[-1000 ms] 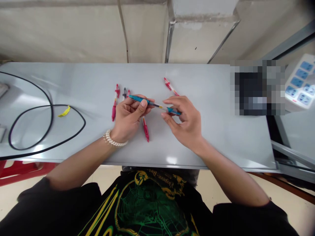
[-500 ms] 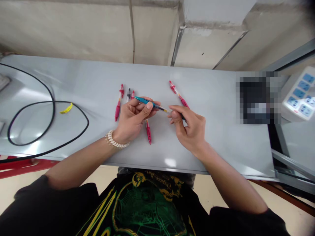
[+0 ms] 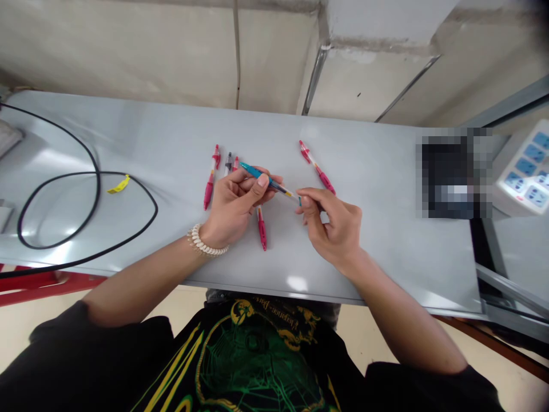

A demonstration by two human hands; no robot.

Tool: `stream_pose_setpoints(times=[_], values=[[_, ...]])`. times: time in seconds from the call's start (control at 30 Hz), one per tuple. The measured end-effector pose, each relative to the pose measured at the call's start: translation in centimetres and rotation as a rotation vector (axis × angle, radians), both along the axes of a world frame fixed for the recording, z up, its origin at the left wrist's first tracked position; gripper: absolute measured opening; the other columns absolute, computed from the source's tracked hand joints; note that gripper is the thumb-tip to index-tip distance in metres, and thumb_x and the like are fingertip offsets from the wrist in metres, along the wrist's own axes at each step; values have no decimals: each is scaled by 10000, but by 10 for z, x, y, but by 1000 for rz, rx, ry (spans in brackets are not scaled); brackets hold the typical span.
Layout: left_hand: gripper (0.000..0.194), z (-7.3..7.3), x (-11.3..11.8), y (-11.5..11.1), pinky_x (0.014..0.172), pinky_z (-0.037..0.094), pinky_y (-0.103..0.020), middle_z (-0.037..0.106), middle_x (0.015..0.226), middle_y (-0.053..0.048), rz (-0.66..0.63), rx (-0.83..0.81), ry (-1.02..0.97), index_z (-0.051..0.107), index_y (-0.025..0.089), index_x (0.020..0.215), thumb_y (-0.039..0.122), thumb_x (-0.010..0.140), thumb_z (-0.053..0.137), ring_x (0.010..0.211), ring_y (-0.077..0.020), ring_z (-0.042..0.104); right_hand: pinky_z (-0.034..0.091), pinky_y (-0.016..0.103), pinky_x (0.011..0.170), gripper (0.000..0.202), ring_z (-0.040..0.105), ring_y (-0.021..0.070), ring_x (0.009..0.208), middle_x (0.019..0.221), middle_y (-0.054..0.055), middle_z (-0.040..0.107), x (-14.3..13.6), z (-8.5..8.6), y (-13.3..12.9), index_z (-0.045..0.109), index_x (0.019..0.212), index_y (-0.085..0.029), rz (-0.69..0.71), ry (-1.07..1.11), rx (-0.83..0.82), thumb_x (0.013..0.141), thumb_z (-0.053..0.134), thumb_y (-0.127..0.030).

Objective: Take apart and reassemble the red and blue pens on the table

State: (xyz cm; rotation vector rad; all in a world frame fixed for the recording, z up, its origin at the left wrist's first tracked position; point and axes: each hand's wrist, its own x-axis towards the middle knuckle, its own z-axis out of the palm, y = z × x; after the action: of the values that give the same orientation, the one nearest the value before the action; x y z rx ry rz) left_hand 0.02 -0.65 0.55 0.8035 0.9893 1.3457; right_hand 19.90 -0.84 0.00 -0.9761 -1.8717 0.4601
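My left hand (image 3: 240, 197) is closed around a blue pen (image 3: 257, 173) with its clip end up and to the left. The pen's front is off, and its bare refill (image 3: 286, 192) sticks out toward the right. My right hand (image 3: 332, 220) pinches a blue pen part (image 3: 300, 201) by the refill's tip; the fingers hide most of it, and I cannot tell whether it touches the refill. Under and beside my left hand lie a red pen (image 3: 209, 186), a black-clipped pen (image 3: 229, 162) and another red pen (image 3: 262, 232), partly covered.
One more red pen (image 3: 317, 167) lies behind my right hand on the grey table (image 3: 386, 252). A black cable (image 3: 98, 171) with a yellow tag (image 3: 119, 185) loops on the left. At the right are a blurred-out dark object (image 3: 448, 177) and a white power strip (image 3: 525, 171).
My right hand has turned a little, bringing the blue part in its fingertips up to the refill's tip. My left hand keeps hold of the pen. The whole view has shifted slightly.
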Motion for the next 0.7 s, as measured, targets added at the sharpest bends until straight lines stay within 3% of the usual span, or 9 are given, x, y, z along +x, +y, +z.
stream_pose_setpoints(times=[0.13, 0.27, 0.4, 0.57, 0.7], values=[[360, 0, 0, 1, 835, 654, -229, 832, 1018, -51, 40, -3, 15, 748, 180, 992, 418, 813, 950, 943, -171, 810, 606, 256, 690, 178, 721, 136, 788, 977, 41, 765, 1, -1, 1, 698, 1207, -209, -13, 15, 53, 1030, 677, -205], [356, 0, 0, 1, 820, 646, -215, 829, 998, -51, 42, 10, 28, 752, 176, 969, 432, 815, 945, 917, -156, 805, 562, 241, 635, 163, 664, 112, 664, 875, 13, 760, 3, -2, 3, 717, 1172, -203, 72, -91, 42, 1066, 600, -165], [300, 0, 0, 1, 814, 644, -195, 832, 1012, -48, 18, 17, 8, 762, 184, 989, 397, 853, 923, 947, -146, 801, 598, 290, 768, 162, 721, 168, 868, 1016, 88, 766, 3, -5, 3, 705, 1179, -170, 67, -129, 104, 1068, 589, -189], [261, -3, -1, -1, 776, 638, -159, 840, 1011, -56, -17, 28, -10, 763, 181, 1008, 358, 881, 906, 911, -125, 801, 492, 251, 607, 211, 596, 128, 661, 844, 32, 707, 4, -7, 2, 687, 1205, -169, 78, -200, 69, 1079, 519, -148], [248, -4, -3, -1, 768, 649, -166, 841, 1006, -65, -40, 25, 3, 758, 178, 1006, 343, 887, 901, 917, -140, 810, 442, 266, 595, 202, 544, 134, 632, 799, 35, 677, 5, -8, 2, 679, 1119, -148, 119, -234, 16, 1085, 481, -161]])
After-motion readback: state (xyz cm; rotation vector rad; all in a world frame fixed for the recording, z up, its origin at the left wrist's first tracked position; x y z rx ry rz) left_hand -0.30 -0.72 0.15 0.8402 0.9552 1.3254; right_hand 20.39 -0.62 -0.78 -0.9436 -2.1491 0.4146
